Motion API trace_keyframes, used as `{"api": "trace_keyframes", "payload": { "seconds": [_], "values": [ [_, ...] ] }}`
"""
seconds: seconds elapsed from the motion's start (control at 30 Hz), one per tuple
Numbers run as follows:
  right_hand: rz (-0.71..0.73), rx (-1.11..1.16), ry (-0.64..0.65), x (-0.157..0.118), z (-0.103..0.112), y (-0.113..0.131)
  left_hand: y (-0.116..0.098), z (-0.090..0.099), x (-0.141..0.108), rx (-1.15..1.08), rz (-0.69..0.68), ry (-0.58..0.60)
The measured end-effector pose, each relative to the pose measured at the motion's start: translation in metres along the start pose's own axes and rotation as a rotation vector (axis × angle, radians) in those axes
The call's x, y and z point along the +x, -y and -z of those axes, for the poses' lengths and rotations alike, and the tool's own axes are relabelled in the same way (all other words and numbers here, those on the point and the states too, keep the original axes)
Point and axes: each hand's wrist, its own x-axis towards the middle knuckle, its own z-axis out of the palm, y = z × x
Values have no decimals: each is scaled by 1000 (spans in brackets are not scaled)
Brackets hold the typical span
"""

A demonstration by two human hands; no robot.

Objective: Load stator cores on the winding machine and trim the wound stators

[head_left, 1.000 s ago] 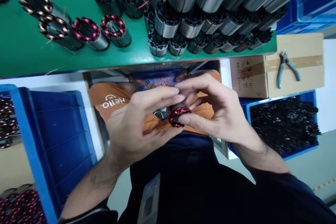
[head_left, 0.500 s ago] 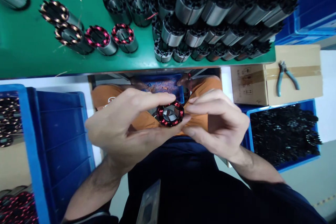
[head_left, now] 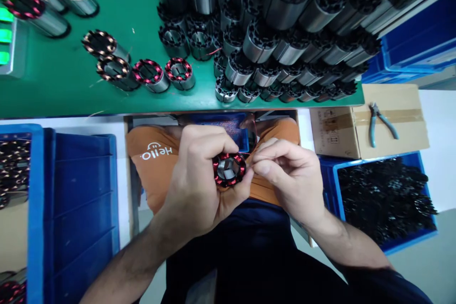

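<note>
My left hand (head_left: 199, 175) is wrapped round a motor stator (head_left: 230, 184) wound with red wire, its round open end facing up toward me. Over my lap, my right hand (head_left: 295, 175) is closed in a pinch at the stator's right side. A thin red wire (head_left: 244, 153) runs from the stator to the pinching fingers. Red-wound stators (head_left: 179, 70) and copper-wound stators (head_left: 113, 69) stand on the green table (head_left: 64, 90) beyond my hands.
Rows of unwound stators (head_left: 263, 40) are stacked on the table. Cutting pliers (head_left: 382, 121) lie on a cardboard box (head_left: 409, 137) at the right. Below is a blue bin of black parts (head_left: 384, 199). Blue crates (head_left: 85, 190) stand at the left, and a blue tray (head_left: 244, 140) lies under the table.
My left fingers have curled more tightly round the stator. My right hand has gone from loosely spread fingers to a pinch, with the red wire now visible. The view has shifted slightly.
</note>
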Motion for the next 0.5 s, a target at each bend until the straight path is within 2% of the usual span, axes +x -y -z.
{"api": "trace_keyframes", "payload": {
  "seconds": [0.17, 0.33, 0.5],
  "values": [
    [-48, 87, 18, -1, -2, -4, 2, 0, -2, -15, 17, 31],
    [-118, 138, 6, -3, -8, -6, 6, -3, -2, 42, 19, 4],
    [-152, 156, -9, -11, -11, -23, 10, -1, -7, 208, -97, 5]
  ]
}}
